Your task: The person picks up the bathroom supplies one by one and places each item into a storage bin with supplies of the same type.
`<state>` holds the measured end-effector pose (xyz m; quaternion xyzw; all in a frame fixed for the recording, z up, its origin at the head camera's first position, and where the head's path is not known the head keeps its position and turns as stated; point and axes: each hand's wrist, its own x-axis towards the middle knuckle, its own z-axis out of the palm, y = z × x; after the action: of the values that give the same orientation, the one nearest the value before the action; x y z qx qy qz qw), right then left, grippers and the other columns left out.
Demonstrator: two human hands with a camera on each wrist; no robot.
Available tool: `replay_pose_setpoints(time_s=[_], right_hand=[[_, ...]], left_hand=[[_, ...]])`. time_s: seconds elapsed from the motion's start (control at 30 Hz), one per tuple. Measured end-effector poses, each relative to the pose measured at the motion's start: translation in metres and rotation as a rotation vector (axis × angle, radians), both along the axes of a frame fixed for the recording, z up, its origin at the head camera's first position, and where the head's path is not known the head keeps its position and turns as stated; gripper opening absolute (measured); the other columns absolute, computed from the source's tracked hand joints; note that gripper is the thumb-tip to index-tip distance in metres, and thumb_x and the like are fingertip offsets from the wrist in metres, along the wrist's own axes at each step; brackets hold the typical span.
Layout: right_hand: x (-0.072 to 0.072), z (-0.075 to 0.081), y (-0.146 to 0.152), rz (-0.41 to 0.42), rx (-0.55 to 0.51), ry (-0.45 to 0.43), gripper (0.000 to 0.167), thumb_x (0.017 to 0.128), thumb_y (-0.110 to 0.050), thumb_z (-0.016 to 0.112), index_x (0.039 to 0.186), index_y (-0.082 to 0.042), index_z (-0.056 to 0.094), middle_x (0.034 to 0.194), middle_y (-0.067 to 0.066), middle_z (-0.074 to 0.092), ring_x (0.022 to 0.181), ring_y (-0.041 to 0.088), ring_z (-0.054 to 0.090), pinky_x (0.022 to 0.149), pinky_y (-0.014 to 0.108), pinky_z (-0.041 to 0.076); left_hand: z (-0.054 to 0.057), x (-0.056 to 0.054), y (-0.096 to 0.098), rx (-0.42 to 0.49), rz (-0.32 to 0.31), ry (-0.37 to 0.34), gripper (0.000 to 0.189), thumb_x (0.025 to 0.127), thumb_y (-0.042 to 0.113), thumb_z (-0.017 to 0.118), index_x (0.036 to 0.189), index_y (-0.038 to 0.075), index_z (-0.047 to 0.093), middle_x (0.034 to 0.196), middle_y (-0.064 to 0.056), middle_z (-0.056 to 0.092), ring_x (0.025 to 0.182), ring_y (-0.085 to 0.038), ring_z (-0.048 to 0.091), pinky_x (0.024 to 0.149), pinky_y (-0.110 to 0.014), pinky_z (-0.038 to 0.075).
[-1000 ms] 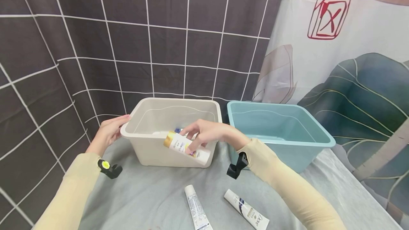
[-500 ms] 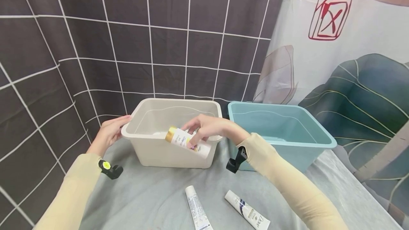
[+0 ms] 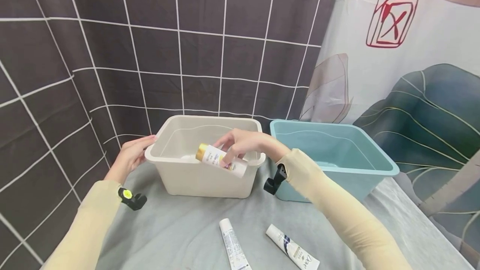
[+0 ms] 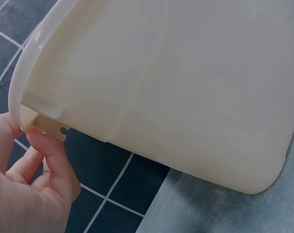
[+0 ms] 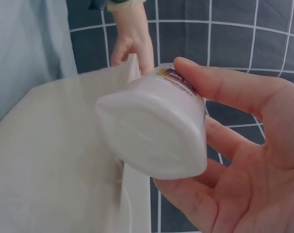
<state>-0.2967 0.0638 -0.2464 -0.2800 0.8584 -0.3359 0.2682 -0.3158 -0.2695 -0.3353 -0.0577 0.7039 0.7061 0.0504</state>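
Toward the back edge of the table, my R grip pinches the white bottle, tilted, at the front rim of the beige bin; my L grip holds the bin's L end, prob. to steady it.

We are facing a dark grey cloth that is hanging like a wall, its white grid lines bending into a corner at our left. On the right we are seeing a white curtain showing a red emblem and big blue-green, gold-veined leaf shapes. Below, a pale grey sheet is lying in soft wrinkles, and even light is falling across it.
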Motion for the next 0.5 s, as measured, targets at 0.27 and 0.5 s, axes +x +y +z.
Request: replay_pose_setpoints(time_s=[0.27, 0.5], right_hand=[[-0.007, 0.007, 0.000, -0.006, 0.047, 0.036, 0.052, 0.074, -0.011, 0.074, 0.125, -0.016, 0.064, 0.092, 0.001, 0.070, 0.073, 0.010, 0.064, 0.062, 0.024, 0.053], [-0.011, 0.011, -0.001, -0.007, 0.061, 0.046, 0.052, 0.075, -0.011, 0.074, 0.125, -0.016, 0.064, 0.094, 0.000, 0.071, 0.074, 0.008, 0.063, 0.062, 0.024, 0.052]], left_hand=[[0.000, 0.000, 0.001, -0.005, -0.004, 0.005, 0.047, 0.088, 0.030, 0.070, 0.131, 0.016, 0.058, 0.077, 0.023, 0.063, 0.075, 0.006, 0.061, 0.069, -0.013, 0.053], [0.000, -0.001, 0.003, 0.059, 0.008, -0.013, 0.010, 0.091, 0.023, 0.066, 0.086, 0.031, 0.066, 0.073, 0.021, 0.066, 0.072, 0.004, 0.063, 0.066, -0.014, 0.054]])
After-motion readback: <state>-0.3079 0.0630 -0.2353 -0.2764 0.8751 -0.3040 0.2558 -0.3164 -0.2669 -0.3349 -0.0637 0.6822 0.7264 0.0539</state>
